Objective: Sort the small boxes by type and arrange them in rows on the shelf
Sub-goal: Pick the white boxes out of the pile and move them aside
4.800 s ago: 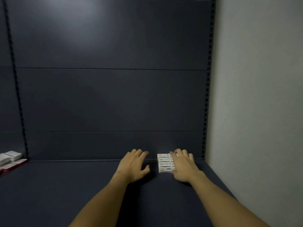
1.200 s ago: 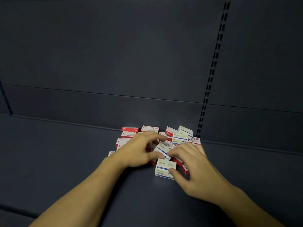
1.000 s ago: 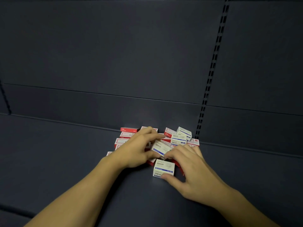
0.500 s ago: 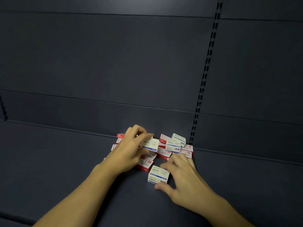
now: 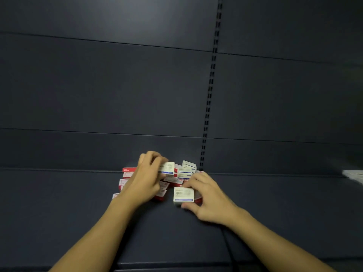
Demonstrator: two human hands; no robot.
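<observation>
Two white boxes are gripped: left hand [image 5: 144,181] lifts one [image 5: 167,169], right hand [image 5: 208,199] apparently pinches the nearer [image 5: 183,195].

A dark back panel [image 5: 117,85] carries a slotted upright [image 5: 211,85]; something pale, perhaps blurred boxes [image 5: 353,176], sits far right.

Dim light; dark panelled back wall [image 5: 110,85] with a slotted upright [image 5: 211,83].
</observation>
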